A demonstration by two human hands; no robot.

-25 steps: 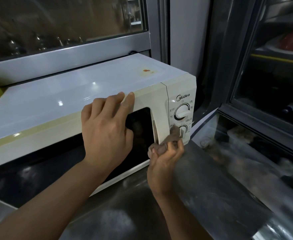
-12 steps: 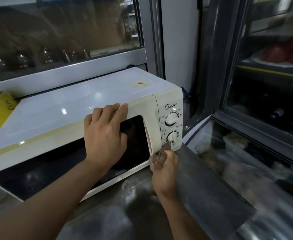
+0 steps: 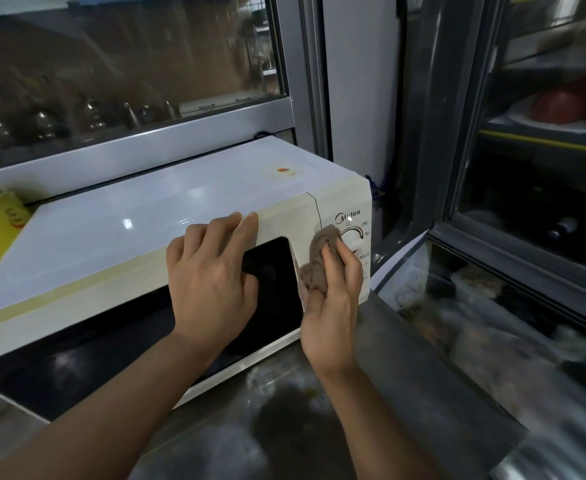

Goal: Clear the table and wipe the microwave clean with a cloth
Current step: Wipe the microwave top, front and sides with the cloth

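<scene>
Brown cloth (image 3: 319, 261), clenched in the right hand (image 3: 333, 299), has climbed from the lower dial to the upper one on the microwave (image 3: 180, 216), mid-frame: panel wiping continues. Left hand (image 3: 212, 275) lies flat, grasping nothing, bracing the door. An orange stain (image 3: 284, 170) remains on top.

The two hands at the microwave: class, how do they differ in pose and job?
The left hand lies flat and empty over the door's top edge; the right hand is closed around a brown cloth. The left is at the dark window, the right at the control panel. Both touch the microwave front.
</scene>
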